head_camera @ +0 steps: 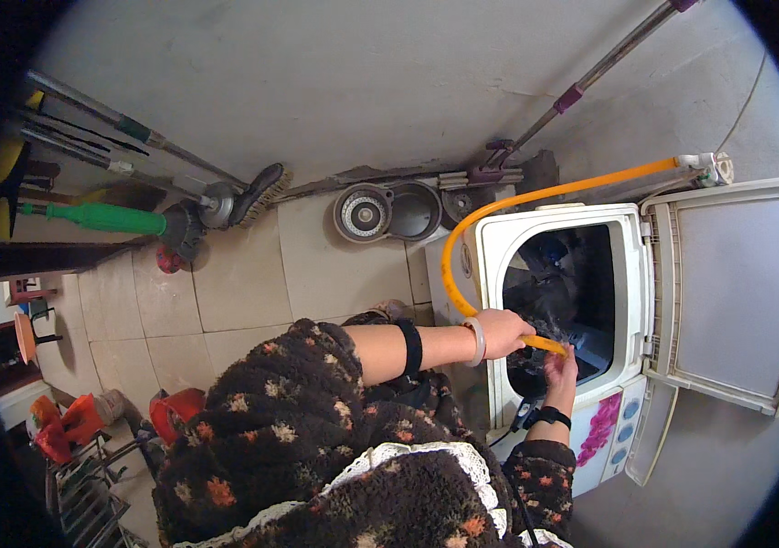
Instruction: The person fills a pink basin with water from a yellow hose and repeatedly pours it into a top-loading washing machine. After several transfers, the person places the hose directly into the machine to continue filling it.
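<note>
My left hand [501,333], with a pale bangle at the wrist, is closed around a yellow hose [454,274] near its outlet end. Pinched at that end are the fingers of my right hand [560,370]. Both hands are over the open tub of a white washing machine [492,274]. Dark, wet-looking laundry [543,294] lies inside, and what seems to be water sprays below the hose end. From my hands the hose loops left, then runs to a tap fitting [708,168] by the wall. The machine's lid [732,294] stands raised on the right.
A round two-part mop bucket [389,211] sits on the tiled floor by the wall. A mop with a metal pole [581,85] leans nearby. Brushes and a green-handled tool [105,218] hang or lean at left. A metal rack [91,493] and red items [177,414] are lower left.
</note>
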Demonstrator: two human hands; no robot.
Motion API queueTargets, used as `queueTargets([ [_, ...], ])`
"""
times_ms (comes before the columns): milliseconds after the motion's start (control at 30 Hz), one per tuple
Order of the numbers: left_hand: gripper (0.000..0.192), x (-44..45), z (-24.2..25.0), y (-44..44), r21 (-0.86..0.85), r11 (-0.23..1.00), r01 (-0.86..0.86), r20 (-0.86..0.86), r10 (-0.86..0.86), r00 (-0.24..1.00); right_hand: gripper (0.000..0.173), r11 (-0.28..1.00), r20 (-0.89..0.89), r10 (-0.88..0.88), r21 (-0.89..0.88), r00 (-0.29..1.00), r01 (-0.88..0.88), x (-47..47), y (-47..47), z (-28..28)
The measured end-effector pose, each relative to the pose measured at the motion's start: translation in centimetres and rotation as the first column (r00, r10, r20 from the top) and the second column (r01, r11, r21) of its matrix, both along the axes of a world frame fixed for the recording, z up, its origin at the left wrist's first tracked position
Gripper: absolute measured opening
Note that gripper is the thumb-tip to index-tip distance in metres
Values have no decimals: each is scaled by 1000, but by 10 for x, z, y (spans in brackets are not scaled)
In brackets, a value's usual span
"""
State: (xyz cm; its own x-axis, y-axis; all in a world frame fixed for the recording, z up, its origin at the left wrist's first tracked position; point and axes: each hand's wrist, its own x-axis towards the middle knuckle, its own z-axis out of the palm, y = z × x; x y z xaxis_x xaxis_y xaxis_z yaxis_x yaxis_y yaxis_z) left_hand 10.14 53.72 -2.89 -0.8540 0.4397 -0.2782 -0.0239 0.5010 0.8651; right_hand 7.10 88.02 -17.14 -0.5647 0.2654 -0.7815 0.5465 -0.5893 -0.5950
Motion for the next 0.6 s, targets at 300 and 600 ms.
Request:
queueTargets([
  [300,35,12,1,-12,14,998,55,-49,-55,997,25,998,-74,51,-24,996,-53,14,-2,3],
  [600,36,22,-7,-17,46,999,22,-68,-19,997,22,988,74,80,126,994,-89,21,-17,12],
])
